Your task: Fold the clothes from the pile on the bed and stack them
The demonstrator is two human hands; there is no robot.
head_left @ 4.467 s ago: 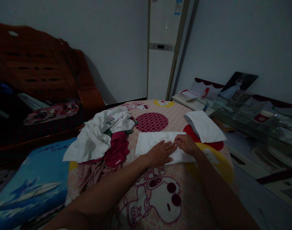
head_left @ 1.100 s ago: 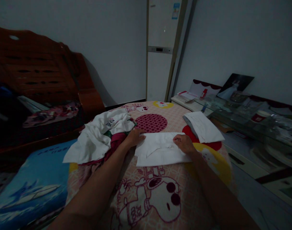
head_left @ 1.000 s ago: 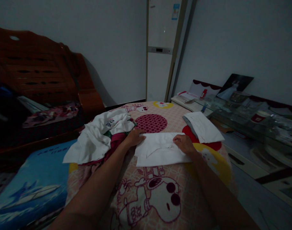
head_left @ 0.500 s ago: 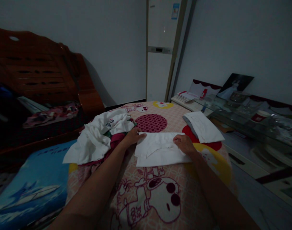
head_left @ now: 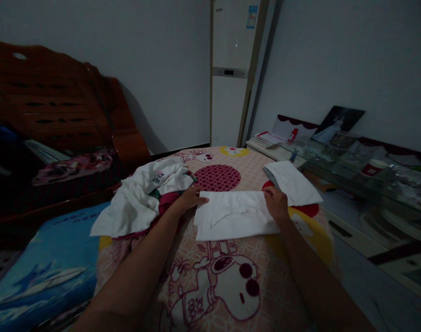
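Observation:
A folded white garment (head_left: 236,216) lies flat in front of me, with a loose crease across its middle. My left hand (head_left: 189,201) grips its far left corner, the thumb on top and the other fingers at the edge. At the far right corner my right hand (head_left: 277,203) is closed, pinching the cloth between thumb and fingers. Left of my left hand is a rumpled heap with a white printed shirt (head_left: 137,198) on top and dark red cloth (head_left: 168,201) under it. Another folded white garment (head_left: 295,184), showing some grey, rests beyond my right hand.
A patterned cloth (head_left: 213,286) covers the round table under the clothes. To the right stands a glass-topped cabinet (head_left: 348,170) holding a paper cup (head_left: 373,168) and papers (head_left: 267,139). A wooden bench (head_left: 58,101) and a blue cushion (head_left: 55,263) are at the left.
My right hand has moved right along the far edge to the garment's right corner. My left hand has shifted slightly left at its corner. The garment lies nearly as before.

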